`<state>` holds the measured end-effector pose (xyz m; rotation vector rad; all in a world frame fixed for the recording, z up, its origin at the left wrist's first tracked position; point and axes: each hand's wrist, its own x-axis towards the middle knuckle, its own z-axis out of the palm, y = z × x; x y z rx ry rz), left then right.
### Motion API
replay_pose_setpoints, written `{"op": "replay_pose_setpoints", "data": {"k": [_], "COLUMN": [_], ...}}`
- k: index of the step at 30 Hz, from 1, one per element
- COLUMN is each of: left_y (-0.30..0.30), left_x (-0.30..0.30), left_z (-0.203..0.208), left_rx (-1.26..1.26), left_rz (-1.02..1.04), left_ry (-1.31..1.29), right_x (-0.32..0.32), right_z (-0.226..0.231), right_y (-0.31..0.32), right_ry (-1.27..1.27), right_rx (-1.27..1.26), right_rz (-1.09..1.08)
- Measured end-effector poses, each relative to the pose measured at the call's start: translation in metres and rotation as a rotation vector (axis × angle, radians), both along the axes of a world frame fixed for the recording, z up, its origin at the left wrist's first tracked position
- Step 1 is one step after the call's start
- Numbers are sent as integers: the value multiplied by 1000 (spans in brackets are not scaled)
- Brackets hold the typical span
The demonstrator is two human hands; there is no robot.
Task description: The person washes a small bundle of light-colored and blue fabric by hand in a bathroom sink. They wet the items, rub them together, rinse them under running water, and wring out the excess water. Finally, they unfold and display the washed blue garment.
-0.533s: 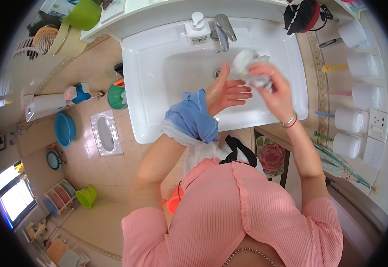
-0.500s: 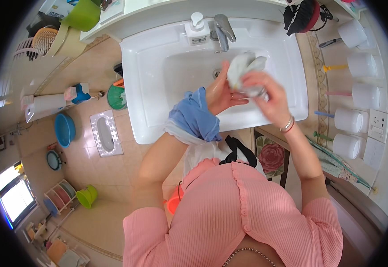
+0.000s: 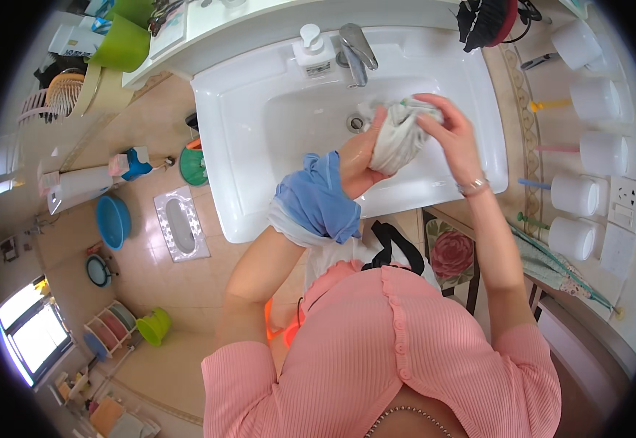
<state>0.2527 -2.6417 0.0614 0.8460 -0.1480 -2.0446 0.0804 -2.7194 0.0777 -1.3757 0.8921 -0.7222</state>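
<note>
A bunched wet white cloth [image 3: 400,142] is between my two hands above the right half of the white sink [image 3: 259,212]. From its left side my left hand [image 3: 362,157] grips it, thumb pointing up along the cloth. The fingers and thumb of my right hand [image 3: 455,139] are bent round its upper right edge. A blue cloth [image 3: 322,201] with a white one under it hangs over my left wrist and forearm. Behind the hands, a grey metal faucet [image 3: 356,55] rises from the sink's back rim, and the drain [image 3: 355,122] shows just left of the cloth.
A white pump bottle [image 3: 314,52] stands on the rim left of the faucet. White cups [image 3: 576,196] with toothbrushes line the right wall. A green bin [image 3: 194,162], a blue basin [image 3: 113,221] and a squat toilet [image 3: 181,225] are on the floor at left.
The white cloth has been gathered from a loose, blurred shape into a fuller bundle. My right hand has moved up and slightly right, onto its upper edge.
</note>
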Motion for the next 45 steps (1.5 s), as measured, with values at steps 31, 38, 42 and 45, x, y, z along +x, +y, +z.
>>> {"op": "replay_pose_setpoints", "data": {"k": [31, 38, 42, 45], "left_y": [2, 1, -20, -33], "left_x": [-10, 18, 35, 30], "left_z": [25, 34, 41, 33], "left_rx": [-153, -141, -50, -81], "left_rz": [-155, -263, -514, -531], "left_ry": [840, 398, -258, -813], "right_x": [58, 40, 40, 43], "right_z": [-11, 6, 10, -1], "right_y": [-30, -46, -36, -39], "right_ry": [-125, 100, 463, 605], "right_rx": [-1297, -1280, -1380, -1289], "right_rz": [0, 481, 502, 489]}}
